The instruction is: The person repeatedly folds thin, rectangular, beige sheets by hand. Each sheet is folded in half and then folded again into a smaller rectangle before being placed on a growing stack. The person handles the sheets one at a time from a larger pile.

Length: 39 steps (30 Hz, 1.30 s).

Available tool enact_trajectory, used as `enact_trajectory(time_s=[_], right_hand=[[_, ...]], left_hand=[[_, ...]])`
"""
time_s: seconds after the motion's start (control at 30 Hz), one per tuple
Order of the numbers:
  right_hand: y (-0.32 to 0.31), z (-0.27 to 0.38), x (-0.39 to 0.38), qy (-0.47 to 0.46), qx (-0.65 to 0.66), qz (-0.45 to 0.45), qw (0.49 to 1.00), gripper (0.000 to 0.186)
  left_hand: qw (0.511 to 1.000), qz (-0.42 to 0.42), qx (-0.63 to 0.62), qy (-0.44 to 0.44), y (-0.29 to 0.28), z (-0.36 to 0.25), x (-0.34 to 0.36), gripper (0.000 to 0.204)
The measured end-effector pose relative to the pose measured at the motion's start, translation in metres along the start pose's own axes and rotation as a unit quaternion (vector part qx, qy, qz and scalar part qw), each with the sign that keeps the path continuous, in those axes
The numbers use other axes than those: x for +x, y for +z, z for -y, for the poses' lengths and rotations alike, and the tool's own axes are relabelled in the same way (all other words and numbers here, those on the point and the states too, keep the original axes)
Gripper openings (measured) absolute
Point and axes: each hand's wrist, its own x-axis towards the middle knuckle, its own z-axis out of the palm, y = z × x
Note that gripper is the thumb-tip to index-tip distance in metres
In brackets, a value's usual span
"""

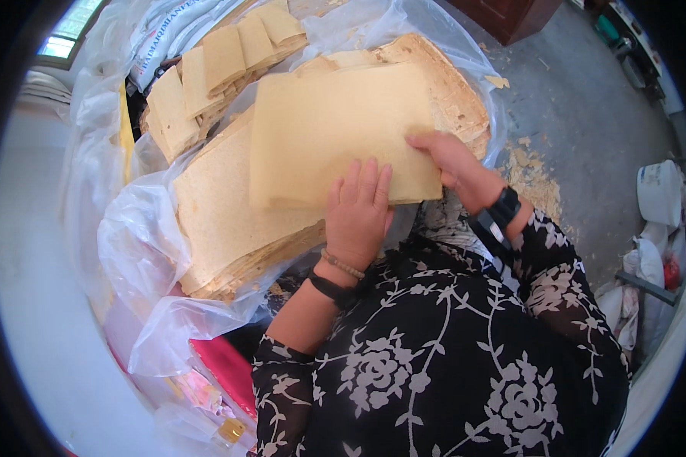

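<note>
A smooth tan rectangular sheet (324, 114), which may be several layered, lies over a wide stack of thin tan sheets (229, 228) with ragged browned edges, resting on crumpled clear plastic. My left hand (357, 209) lies on the top sheet's near edge, fingers stretched out and slightly apart. My right hand (453, 167) grips that sheet's right edge, thumb and fingers closed round it. Behind it, a browner, rough-edged part of the stack (453, 84) shows at the upper right.
Smaller folded tan pieces (221, 61) sit at upper left beside white sacks (156, 34). Clear plastic (149, 251) spreads leftward. Crumbs litter the concrete floor (568, 129). A dark wooden cabinet (511, 15) stands at the top; a white bucket (655, 194) and bags are at right.
</note>
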Motion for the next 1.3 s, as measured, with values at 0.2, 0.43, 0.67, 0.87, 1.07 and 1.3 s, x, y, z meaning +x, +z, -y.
enact_trajectory(time_s=[0.2,0.43,0.67,0.87,1.07,1.3], right_hand=[[0.037,-0.069,-0.051,0.034,0.149,0.006,0.988,0.039],[0.076,-0.077,-0.086,0.103,0.025,0.209,0.972,0.044],[0.092,-0.024,-0.056,-0.489,-0.521,0.235,0.659,0.033],[0.112,-0.036,-0.012,-0.533,-0.69,0.197,0.448,0.041],[0.108,-0.045,0.01,-0.476,-0.743,0.215,0.419,0.046],[0.109,-0.028,0.035,-0.491,-0.72,0.234,0.432,0.046]], left_hand=[[0.997,-0.044,-0.041,-0.041,-0.01,0.023,-0.038,0.045],[0.925,-0.067,-0.317,-0.199,-0.031,0.052,-0.097,0.037],[0.604,-0.155,-0.611,-0.488,-0.033,0.082,-0.112,0.038],[0.602,-0.202,-0.589,-0.501,-0.02,0.09,-0.112,0.04],[0.842,-0.056,-0.162,-0.511,-0.036,0.088,-0.106,0.057],[0.974,0.004,0.044,-0.22,-0.029,0.074,-0.102,0.072]])
